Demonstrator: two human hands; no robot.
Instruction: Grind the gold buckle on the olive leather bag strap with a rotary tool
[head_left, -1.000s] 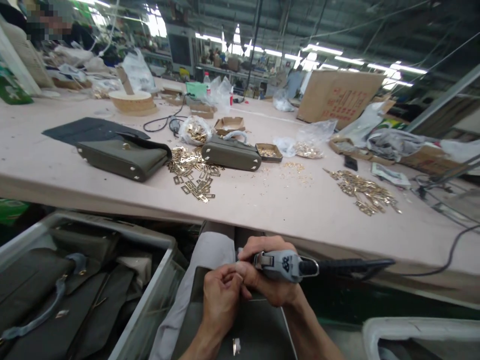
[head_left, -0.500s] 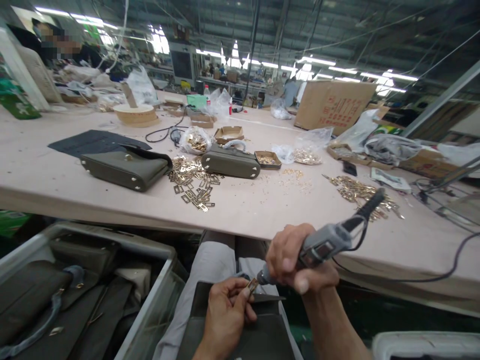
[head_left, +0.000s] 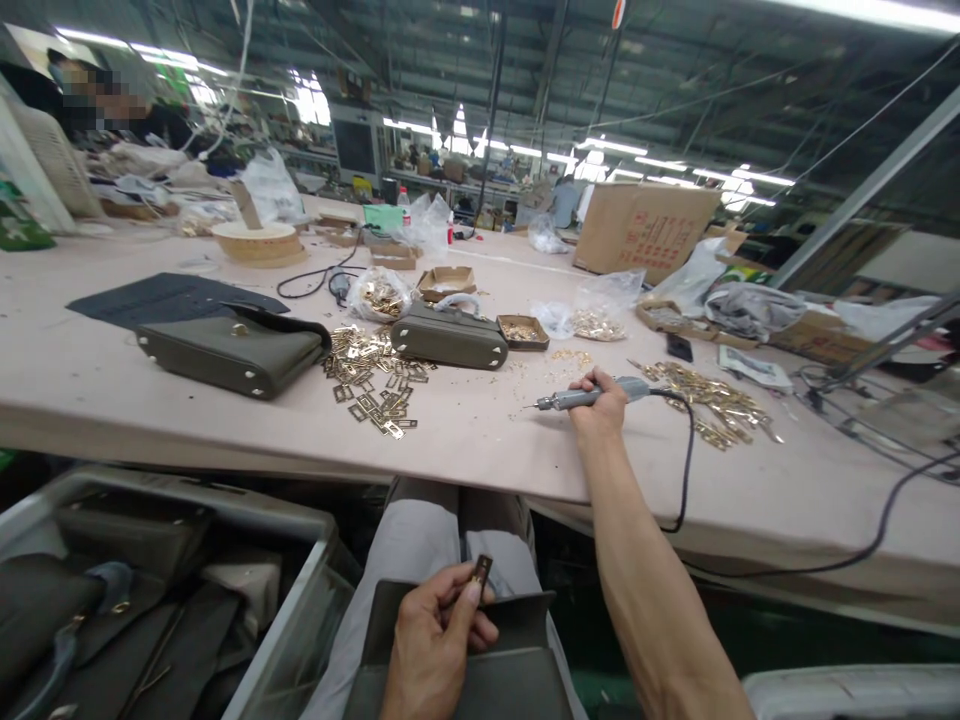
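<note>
My left hand (head_left: 442,625) is closed, pinching a small brass-coloured metal plate (head_left: 481,571) over the flap of a dark olive bag (head_left: 480,685) on my lap. Out over the table, my right hand (head_left: 600,405) is wrapped round a grey electric screwdriver (head_left: 574,399). The screwdriver's thin bit points left, near a scatter of tiny metal parts on the tabletop, and its black cord hangs from the rear end. Just left of the bit lies a pile of rectangular metal frames (head_left: 375,385); to the right is a heap of gold-coloured metal pieces (head_left: 712,395).
Two olive bags (head_left: 225,350) (head_left: 450,338) lie on the table (head_left: 480,440). A small carton of parts (head_left: 523,332) sits beside the second one. A bin of olive bags (head_left: 315,560) stands at my left. The cord (head_left: 825,568) crosses the table's right front edge.
My right hand has carried the screwdriver from the plate on my lap up and forward over the table. My left hand keeps its pinch on the plate. The view has shifted slightly.
</note>
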